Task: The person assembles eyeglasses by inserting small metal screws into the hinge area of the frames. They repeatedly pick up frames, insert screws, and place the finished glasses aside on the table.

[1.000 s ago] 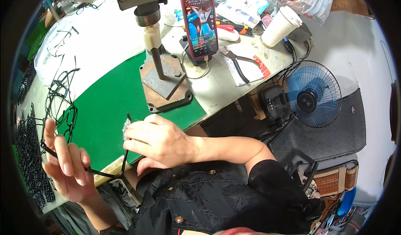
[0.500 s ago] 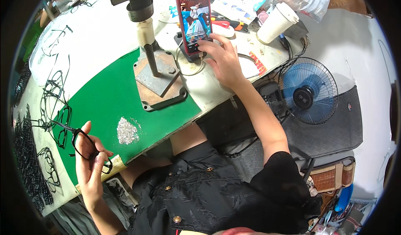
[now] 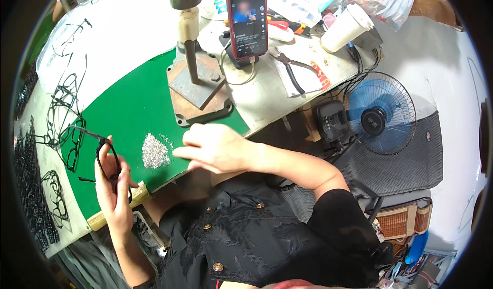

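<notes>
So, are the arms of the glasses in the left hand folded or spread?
Spread: on the glasses in the left hand, one arm juts out leftward, and another arm's tip shows lower down.

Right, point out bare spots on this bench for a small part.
Bare: the green mat between the tangled glasses frames and the press base; the pale tabletop between press base and pliers. Crowded: the left edge; the mat's near edge, with the silvery pile, left hand and right hand; around phone and cup.
</notes>
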`<state>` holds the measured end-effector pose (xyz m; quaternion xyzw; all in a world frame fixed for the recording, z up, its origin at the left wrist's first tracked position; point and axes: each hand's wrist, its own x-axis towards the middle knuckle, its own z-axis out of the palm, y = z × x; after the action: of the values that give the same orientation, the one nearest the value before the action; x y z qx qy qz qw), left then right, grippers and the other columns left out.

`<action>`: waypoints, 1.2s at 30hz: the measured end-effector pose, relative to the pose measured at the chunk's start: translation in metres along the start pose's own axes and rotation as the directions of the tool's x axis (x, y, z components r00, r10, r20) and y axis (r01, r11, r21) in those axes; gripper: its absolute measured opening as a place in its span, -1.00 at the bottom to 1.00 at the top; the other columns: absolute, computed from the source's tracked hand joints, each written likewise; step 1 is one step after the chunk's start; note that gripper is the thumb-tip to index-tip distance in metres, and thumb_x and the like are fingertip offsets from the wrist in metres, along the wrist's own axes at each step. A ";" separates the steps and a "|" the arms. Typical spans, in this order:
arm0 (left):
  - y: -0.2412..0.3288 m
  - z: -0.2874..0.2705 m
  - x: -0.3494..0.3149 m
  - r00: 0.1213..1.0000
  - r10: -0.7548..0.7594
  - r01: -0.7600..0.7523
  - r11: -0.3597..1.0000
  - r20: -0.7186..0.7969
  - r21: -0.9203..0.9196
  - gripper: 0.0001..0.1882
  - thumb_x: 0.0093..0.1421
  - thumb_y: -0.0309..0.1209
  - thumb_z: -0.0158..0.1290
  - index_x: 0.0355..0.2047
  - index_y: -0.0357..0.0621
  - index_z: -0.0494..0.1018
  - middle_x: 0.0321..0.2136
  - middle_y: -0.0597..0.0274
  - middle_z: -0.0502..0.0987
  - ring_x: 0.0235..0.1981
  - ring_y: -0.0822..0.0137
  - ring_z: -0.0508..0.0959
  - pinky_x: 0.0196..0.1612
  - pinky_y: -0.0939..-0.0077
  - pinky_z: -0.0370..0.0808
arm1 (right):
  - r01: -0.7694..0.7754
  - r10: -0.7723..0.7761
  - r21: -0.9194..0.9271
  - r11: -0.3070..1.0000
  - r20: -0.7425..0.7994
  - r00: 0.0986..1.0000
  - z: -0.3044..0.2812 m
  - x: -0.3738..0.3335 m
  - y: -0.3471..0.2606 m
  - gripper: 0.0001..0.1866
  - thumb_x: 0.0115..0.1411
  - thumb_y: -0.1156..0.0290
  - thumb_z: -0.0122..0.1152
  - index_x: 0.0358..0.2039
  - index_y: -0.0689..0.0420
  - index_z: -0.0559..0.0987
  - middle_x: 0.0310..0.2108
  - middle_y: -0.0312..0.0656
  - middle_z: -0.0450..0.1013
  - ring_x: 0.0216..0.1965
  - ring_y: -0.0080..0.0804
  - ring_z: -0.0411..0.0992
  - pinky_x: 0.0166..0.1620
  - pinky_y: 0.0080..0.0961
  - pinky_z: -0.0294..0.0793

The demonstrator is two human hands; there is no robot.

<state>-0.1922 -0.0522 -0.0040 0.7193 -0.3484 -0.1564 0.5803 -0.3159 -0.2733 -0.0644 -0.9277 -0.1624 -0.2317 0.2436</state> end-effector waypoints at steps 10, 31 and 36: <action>-0.010 -0.004 -0.008 0.997 -0.047 0.055 0.991 0.065 -0.122 -0.48 0.31 -0.54 -0.15 0.27 -0.28 0.06 -0.23 0.19 0.36 -0.30 0.51 0.38 -0.40 0.73 0.41 | 0.017 -0.010 -0.111 0.994 0.064 0.998 0.008 0.004 -0.007 -0.55 -0.07 0.04 0.29 -0.25 0.07 0.52 -0.37 -0.25 0.27 -0.27 -0.35 0.29 -0.29 -0.44 0.30; -0.012 0.004 -0.005 0.998 -0.007 0.013 0.995 0.058 -0.095 -0.44 0.29 -0.57 -0.14 0.28 -0.28 0.02 -0.20 0.18 0.35 -0.29 0.52 0.37 -0.41 0.73 0.42 | -0.010 0.009 -0.143 0.990 -0.014 1.000 0.008 -0.005 -0.010 -0.53 -0.09 0.04 0.31 -0.27 0.12 0.51 -0.34 -0.26 0.31 -0.25 -0.36 0.30 -0.26 -0.44 0.28; -0.014 0.006 -0.005 0.998 -0.013 0.020 0.993 0.060 -0.117 -0.46 0.30 -0.55 -0.15 0.28 -0.28 0.02 -0.25 0.17 0.37 -0.30 0.51 0.38 -0.41 0.73 0.40 | -0.031 0.027 -0.133 0.991 -0.026 0.999 0.008 -0.007 -0.011 -0.52 -0.11 0.04 0.32 -0.27 0.11 0.51 -0.35 -0.27 0.31 -0.25 -0.37 0.30 -0.27 -0.45 0.27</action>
<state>-0.1952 -0.0520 -0.0197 0.6819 -0.3496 -0.2027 0.6096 -0.3235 -0.2614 -0.0703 -0.9413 -0.1301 -0.2496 0.1865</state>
